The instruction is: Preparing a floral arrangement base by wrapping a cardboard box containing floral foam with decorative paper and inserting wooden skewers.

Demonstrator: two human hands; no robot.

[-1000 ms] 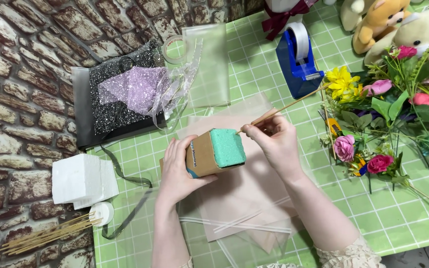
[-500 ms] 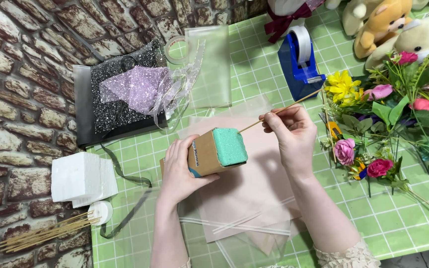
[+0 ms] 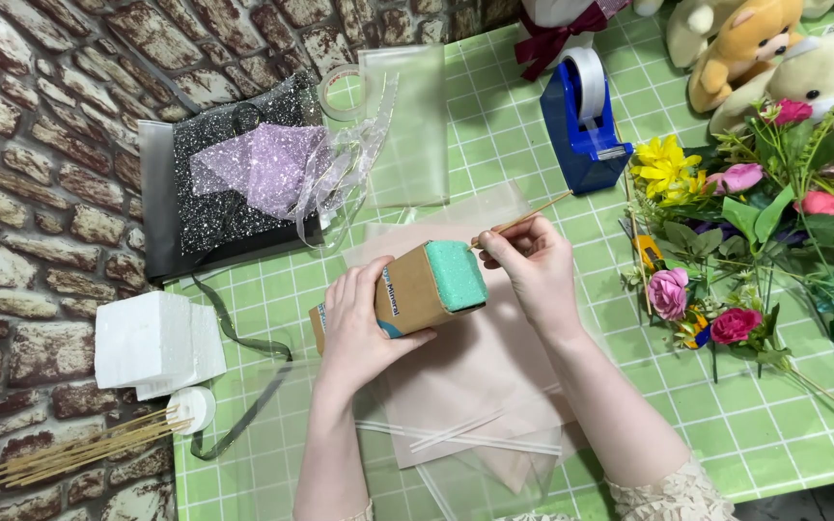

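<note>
My left hand point(image 3: 364, 323) grips a small brown cardboard box point(image 3: 407, 294) tilted on its side, with a block of green foam point(image 3: 456, 275) filling its open end. My right hand point(image 3: 533, 270) pinches a thin wooden skewer point(image 3: 528, 220) whose tip meets the foam's right edge. Both hands hover above sheets of clear and pinkish wrapping film point(image 3: 475, 376) spread on the green checked mat point(image 3: 494, 145).
A blue tape dispenser point(image 3: 581, 121) stands at the back. Artificial flowers point(image 3: 726, 222) and plush toys point(image 3: 764, 48) crowd the right side. A black glitter sheet with purple mesh point(image 3: 243, 174) lies back left; white foam blocks point(image 3: 156, 342) and a skewer bundle point(image 3: 79, 453) lie left.
My right hand has shifted the skewer back toward the foam after drawing it slightly away. The box in my left hand has stayed in about the same place.
</note>
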